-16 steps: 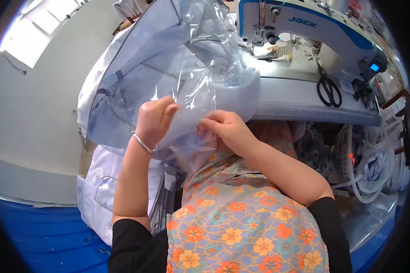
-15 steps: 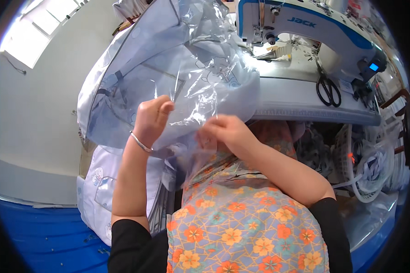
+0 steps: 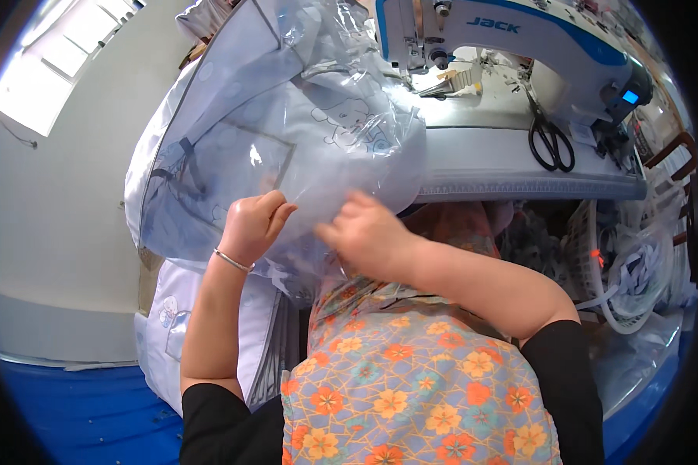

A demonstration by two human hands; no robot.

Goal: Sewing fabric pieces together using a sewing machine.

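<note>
At 9 o'clock from the right hand (image 3: 372, 239) (finger state unclear), the left hand (image 3: 250, 226) is showing closed fingers (image 3: 278, 214) over clear plastic (image 3: 380, 128).

Window (image 3: 37, 91) bright | plastic (image 3: 376, 128) glaring | right fingers (image 3: 357, 204) blurred | edges dark

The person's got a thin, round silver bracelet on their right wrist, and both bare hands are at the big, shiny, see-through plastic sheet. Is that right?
Not quite: the head view shows the thin, round silver bracelet on the wrist of the left hand, not the right hand. Both bare hands are indeed at the big, shiny, see-through plastic sheet.
</note>
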